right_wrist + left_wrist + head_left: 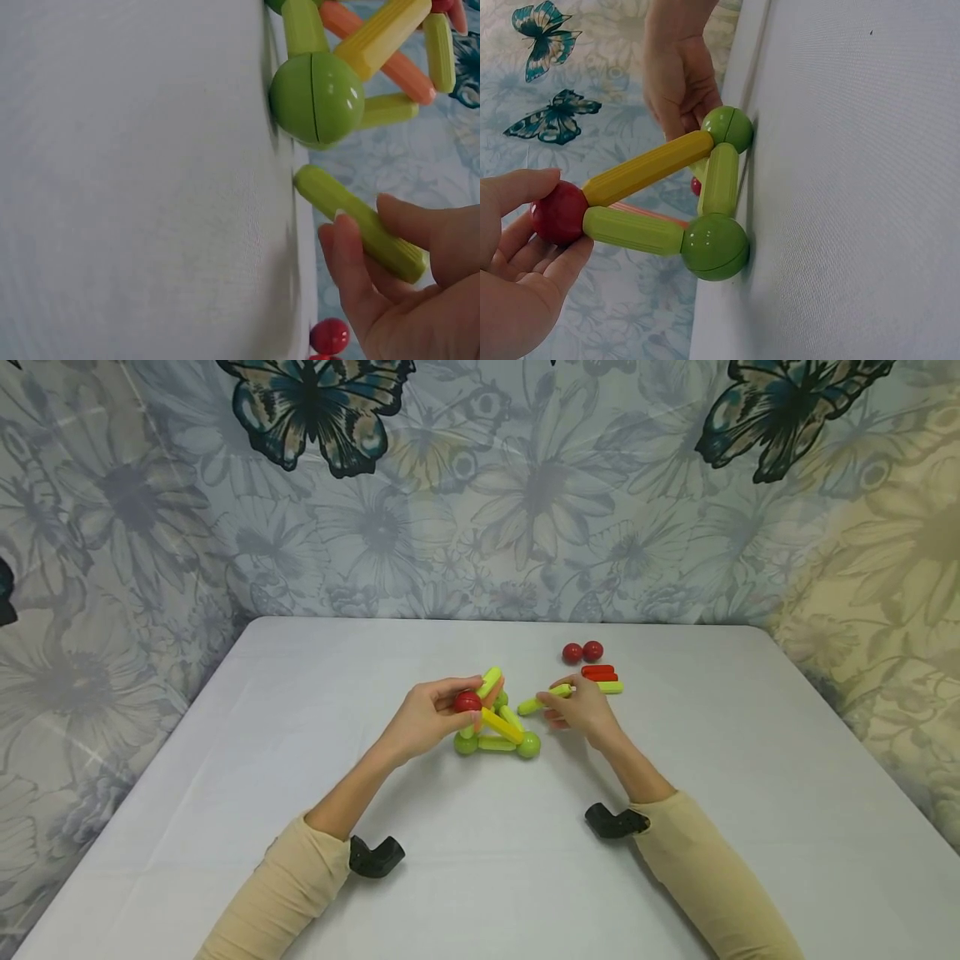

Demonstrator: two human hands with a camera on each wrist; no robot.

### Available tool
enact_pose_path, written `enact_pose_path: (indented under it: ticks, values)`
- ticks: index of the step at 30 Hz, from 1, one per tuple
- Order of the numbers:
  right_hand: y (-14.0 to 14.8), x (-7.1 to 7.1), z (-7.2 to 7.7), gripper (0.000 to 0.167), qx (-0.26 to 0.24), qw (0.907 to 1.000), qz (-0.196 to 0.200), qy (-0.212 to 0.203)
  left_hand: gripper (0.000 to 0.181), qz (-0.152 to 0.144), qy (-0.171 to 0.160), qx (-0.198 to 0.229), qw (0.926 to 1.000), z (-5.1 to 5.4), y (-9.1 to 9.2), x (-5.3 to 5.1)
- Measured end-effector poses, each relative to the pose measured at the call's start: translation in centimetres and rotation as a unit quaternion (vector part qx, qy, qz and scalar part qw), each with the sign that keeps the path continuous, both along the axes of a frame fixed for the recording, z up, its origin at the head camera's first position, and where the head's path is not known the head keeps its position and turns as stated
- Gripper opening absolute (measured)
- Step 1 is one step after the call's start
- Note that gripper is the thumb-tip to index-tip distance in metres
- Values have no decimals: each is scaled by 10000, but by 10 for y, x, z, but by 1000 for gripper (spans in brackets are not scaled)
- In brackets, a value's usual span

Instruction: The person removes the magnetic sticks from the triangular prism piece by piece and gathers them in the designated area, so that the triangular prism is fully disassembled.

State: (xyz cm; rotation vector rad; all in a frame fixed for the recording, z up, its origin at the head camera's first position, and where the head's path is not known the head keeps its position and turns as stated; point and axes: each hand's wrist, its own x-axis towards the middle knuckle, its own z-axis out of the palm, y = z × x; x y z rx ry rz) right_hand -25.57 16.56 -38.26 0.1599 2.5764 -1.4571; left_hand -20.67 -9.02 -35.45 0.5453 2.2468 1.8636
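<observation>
My left hand [423, 720] grips a red ball [559, 214] at the top of a frame of rods and balls. From that ball a yellow rod [649, 168] and a light green rod [634, 230] slope down to green balls [715, 247] on the table. An orange rod [409, 75] and another light green rod [439, 54] also show near the top. Between thumb and fingers, my right hand [591, 714] pinches a loose light green rod [361, 223]. It is held tilted, just right of the frame and apart from it.
Two red balls [582, 652] lie behind my right hand. Closer in are red rods [598, 672] and a light green rod [611, 687], partly covered by that hand. All stand on a white table [480, 860], with patterned walls behind and at both sides.
</observation>
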Motion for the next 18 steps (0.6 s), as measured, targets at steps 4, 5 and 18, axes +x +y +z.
enact_pose_path:
  ticks: [4,5,18]
  values:
    - [7,1,3,48,2,9998,-159,153,46,19,16,-19,10000,1,0,0]
    - [10,2,4,48,-6,9996,-187,203,46,30,21,-28,10000,1,1,0]
    - [39,2,5,54,-2278,9725,-457,-183,45,10,40,-19,10000,1,0,0]
